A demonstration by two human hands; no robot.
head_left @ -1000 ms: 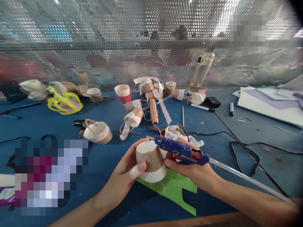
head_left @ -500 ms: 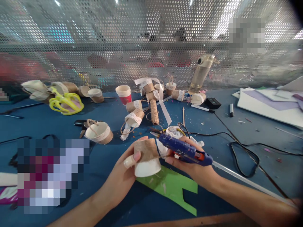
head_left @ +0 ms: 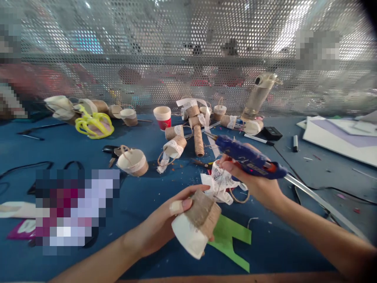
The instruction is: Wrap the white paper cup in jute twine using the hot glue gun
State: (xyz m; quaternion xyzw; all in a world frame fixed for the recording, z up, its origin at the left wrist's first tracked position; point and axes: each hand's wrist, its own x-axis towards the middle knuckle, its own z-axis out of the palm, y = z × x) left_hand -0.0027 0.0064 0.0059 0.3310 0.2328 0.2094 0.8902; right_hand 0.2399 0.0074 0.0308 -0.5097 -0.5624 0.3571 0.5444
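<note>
My left hand (head_left: 167, 214) is wrapped round a paper cup (head_left: 191, 234) that is tilted, its upper part covered in brown twine and its white rim end pointing down toward me. A bandage-like strip covers the thumb of that hand. In my right hand (head_left: 253, 177) is a blue glue gun (head_left: 244, 155), its nozzle pointing left and a long clear glue stick (head_left: 321, 204) running out of its back. The nozzle is apart from the cup. Between the hands lies a crumpled white lace ribbon (head_left: 222, 179). Under the cup is a green cut sheet (head_left: 232, 239).
Several twine-wrapped cups (head_left: 132, 162) stand or lie across the blue table. Behind them are a red-and-white cup (head_left: 162, 118), a twine roll (head_left: 198, 141) and a clear bottle (head_left: 259, 96). A yellow crown-like frame (head_left: 94, 125) is at left, white boards (head_left: 324, 135) at right. A perforated metal screen (head_left: 165, 51) rises behind.
The glue gun has risen away from the cup, up and to the right. My left hand has moved right and turned the cup, which now tilts. More of the lace ribbon shows.
</note>
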